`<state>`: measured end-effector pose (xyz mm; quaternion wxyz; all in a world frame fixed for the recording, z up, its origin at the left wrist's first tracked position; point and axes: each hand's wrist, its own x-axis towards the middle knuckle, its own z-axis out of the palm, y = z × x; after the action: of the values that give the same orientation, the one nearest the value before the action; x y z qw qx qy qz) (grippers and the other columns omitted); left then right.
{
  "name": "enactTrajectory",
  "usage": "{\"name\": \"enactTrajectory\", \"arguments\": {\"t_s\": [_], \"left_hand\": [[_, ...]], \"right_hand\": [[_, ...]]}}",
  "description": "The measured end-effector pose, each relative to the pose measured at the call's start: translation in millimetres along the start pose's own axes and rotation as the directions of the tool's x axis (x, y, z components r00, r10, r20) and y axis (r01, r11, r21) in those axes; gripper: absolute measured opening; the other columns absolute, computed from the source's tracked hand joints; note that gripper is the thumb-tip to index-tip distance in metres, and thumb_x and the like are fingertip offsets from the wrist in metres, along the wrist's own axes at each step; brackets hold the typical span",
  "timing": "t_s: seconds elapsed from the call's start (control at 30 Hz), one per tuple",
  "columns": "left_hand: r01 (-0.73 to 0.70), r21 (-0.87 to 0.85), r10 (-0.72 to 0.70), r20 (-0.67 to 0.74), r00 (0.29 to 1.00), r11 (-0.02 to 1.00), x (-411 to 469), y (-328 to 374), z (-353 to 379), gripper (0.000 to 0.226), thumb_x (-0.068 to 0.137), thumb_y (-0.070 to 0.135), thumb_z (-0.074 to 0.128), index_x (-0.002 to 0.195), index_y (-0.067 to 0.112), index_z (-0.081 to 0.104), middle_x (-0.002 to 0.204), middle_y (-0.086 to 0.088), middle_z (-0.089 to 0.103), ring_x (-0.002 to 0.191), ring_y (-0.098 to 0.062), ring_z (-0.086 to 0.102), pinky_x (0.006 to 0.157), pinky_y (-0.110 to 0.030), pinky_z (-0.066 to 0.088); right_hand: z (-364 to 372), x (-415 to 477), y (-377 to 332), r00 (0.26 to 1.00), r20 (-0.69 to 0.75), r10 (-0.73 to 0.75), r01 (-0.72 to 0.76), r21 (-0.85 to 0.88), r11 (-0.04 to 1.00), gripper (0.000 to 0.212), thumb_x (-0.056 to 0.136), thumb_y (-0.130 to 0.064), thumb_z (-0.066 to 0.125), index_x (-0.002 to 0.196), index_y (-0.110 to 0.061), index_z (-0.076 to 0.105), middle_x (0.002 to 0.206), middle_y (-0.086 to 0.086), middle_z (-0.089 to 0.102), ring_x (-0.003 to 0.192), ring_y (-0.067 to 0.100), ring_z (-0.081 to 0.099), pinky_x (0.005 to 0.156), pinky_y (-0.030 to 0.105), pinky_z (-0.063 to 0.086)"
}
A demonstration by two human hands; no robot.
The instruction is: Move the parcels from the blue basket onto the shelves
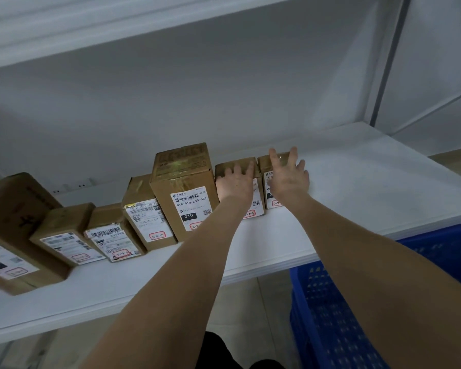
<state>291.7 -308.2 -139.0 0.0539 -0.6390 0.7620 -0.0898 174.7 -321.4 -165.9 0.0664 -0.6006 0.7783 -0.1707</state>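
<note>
Left hand (236,182) lies flat, fingers spread, on a small parcel (254,209) mid-frame; right hand (288,179), fingers splayed, partly hides the end parcel (267,179). Neighbouring tall parcel (184,187) reads 010-010-L30-551; blue basket (330,315) lower right.

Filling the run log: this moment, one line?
left hand: open, on parcel | right hand: open, at end parcel | basket: below shelf

Single head-worn view, close on the white shelf (357,187)
The wide-angle camera looks forward and slightly down onto it, its front edge crossing the frame from lower left to right; the upper shelf (197,89), seen from beneath, fills the top, the blue basket (330,315) the lower right corner.
</note>
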Motion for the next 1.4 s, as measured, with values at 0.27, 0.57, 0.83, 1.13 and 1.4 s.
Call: {"name": "enactTrajectory", "arguments": {"t_s": [0.27,0.57,0.83,1.13,1.4], "left_hand": [[0.002,-0.02,-0.003,-0.08,0.997,1.0,-5,2,4,0.081,0.086,0.016,0.06,0.151,0.018,0.01,0.151,-0.016,0.023,0.138,-0.032,0.025,0.109,-0.041,0.032],[0.015,-0.05,-0.014,0.006,1.0,0.999,-5,1,-1,0.078,0.089,0.011,0.056,0.152,0.021,0.011,0.148,-0.017,0.028,0.129,-0.034,0.037,0.092,-0.039,0.044],[0.006,-0.033,-0.004,0.051,0.999,0.999,-8,-2,-4,0.08,0.088,0.012,0.058,0.151,0.016,0.01,0.155,-0.017,0.016,0.136,-0.034,0.029,0.102,-0.041,0.039],[-0.007,0.011,0.007,-0.019,1.0,1.0,-5,-4,-9,0.056,0.085,0.01,0.062,0.133,0.009,0.035,0.133,-0.014,0.043,0.118,-0.03,0.047,0.075,-0.033,0.043],[-0.059,-0.002,0.059,0.069,0.996,0.998,1,-13,-35,0.055,0.085,0.006,0.061,0.133,0.005,0.035,0.13,-0.014,0.042,0.115,-0.029,0.05,0.07,-0.034,0.044]], "right_hand": [[-11,-6,13,0.982,-0.134,-0.136,0.118,-0.133,0.984,0.08,0.083,-0.02,0.067,0.148,-0.022,0.022,0.156,0.013,0.008,0.144,0.035,0.015,0.116,0.043,0.02],[-2,-12,6,0.992,-0.041,-0.122,0.123,0.04,0.992,0.08,0.082,-0.003,0.06,0.149,-0.026,0.023,0.155,0.008,0.01,0.132,0.03,0.032,0.093,0.037,0.044],[-7,-11,3,0.995,-0.021,-0.094,0.092,-0.089,0.992,0.084,0.083,-0.018,0.066,0.151,-0.029,0.018,0.158,0.007,0.01,0.144,0.036,0.011,0.115,0.042,0.023],[0,-8,-4,0.995,-0.061,-0.081,0.074,-0.109,0.991,0.079,0.082,-0.019,0.066,0.148,-0.023,0.022,0.155,0.011,0.013,0.145,0.037,0.006,0.117,0.045,0.017],[-18,-20,-15,0.999,0.011,-0.031,0.032,-0.076,0.997,0.085,0.09,-0.027,0.06,0.153,-0.019,0.003,0.16,0.008,-0.004,0.147,0.036,-0.004,0.12,0.049,0.008]]}}
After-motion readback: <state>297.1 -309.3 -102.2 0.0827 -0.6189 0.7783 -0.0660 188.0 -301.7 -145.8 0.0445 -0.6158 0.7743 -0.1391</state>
